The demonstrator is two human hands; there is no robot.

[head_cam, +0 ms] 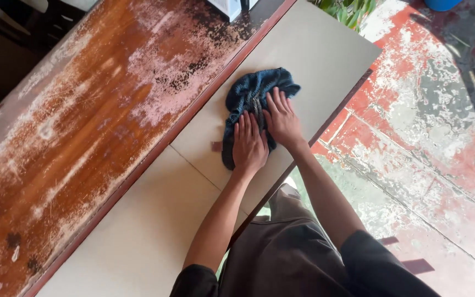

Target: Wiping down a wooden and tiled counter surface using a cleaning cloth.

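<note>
Both your hands lie flat, fingers spread, pressing on a crumpled dark blue cloth point(254, 104) on the pale grey surface point(314, 55). Your left hand point(249, 144) covers its near end; your right hand point(282, 120) rests just beside it, slightly farther along. The cloth's long axis runs away from you (most of it beyond your fingertips). The worn reddish wooden tabletop point(83, 126) adjoins on the left. No containers are visible.
</note>
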